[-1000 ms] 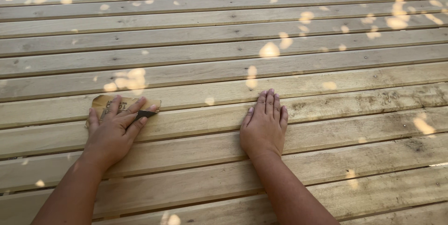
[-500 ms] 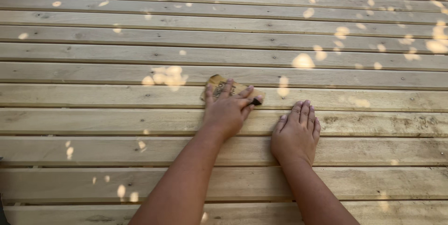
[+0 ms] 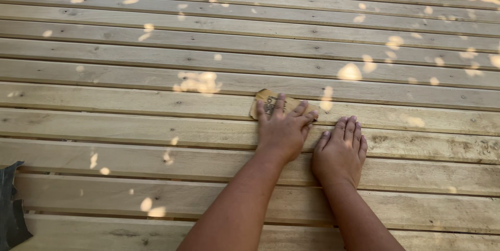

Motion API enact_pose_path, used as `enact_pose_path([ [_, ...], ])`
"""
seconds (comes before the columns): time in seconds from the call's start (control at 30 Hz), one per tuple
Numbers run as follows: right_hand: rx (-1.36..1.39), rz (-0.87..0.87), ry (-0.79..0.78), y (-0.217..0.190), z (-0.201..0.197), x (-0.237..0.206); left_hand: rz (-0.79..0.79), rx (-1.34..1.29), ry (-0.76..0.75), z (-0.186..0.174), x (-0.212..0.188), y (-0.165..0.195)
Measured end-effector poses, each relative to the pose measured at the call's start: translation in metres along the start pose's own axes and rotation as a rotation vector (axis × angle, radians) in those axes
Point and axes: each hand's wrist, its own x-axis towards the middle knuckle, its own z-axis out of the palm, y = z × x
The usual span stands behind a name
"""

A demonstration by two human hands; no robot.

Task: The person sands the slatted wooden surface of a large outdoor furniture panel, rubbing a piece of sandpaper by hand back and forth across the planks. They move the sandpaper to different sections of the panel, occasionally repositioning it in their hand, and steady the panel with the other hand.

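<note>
On a slatted surface of pale wooden boards (image 3: 156, 121), a person is pressing the left hand (image 3: 282, 131) flat onto a tan sheet of sandpaper (image 3: 266, 103), fingers spread across it rather than curled around it. That small sheet is lying on one of the middle boards, its far edge and one corner showing beyond the fingertips, dark printing visible on its upward face. Just beside it, the right hand (image 3: 341, 152) is resting palm down on the next board nearer the camera, fingers straight and close together, grasping nothing. Both forearms are reaching in from the bottom edge of the frame, the two hands lying near each other but not touching. Patches of dappled sunlight (image 3: 198, 82) are falling across the boards, which are running side to side with narrow dark gaps between them and small screw heads showing along their length. At the lower left corner, a dark grey object (image 3: 10, 214) is sitting partly cut off by the frame, well apart from both hands; what it is cannot be told.
</note>
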Motion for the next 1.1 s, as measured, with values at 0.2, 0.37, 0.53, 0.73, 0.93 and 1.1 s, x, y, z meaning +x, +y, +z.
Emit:
enact_pose_path([
  [0.2, 0.025, -0.007, 0.015, 0.000, -0.002, -0.002, -0.083, -0.006, -0.012, -0.026, -0.018, -0.067],
  [0.37, -0.006, 0.001, -0.002, -0.001, 0.002, -0.002, -0.518, 0.069, 0.179, -0.069, -0.064, -0.190],
  [0.53, -0.020, 0.008, -0.002, -0.002, 0.002, -0.003, -0.199, 0.098, 0.120, -0.030, -0.030, -0.082],
  [0.73, 0.022, 0.044, -0.040, -0.002, -0.004, -0.002, 0.089, 0.032, -0.056, 0.013, 0.029, 0.033],
  [0.93, -0.001, 0.005, 0.009, -0.003, -0.003, -0.004, -0.199, 0.095, 0.048, -0.034, -0.030, -0.110],
  [1.1, -0.007, 0.008, 0.008, -0.004, 0.000, -0.005, -0.404, 0.134, 0.168, -0.060, -0.070, -0.177],
])
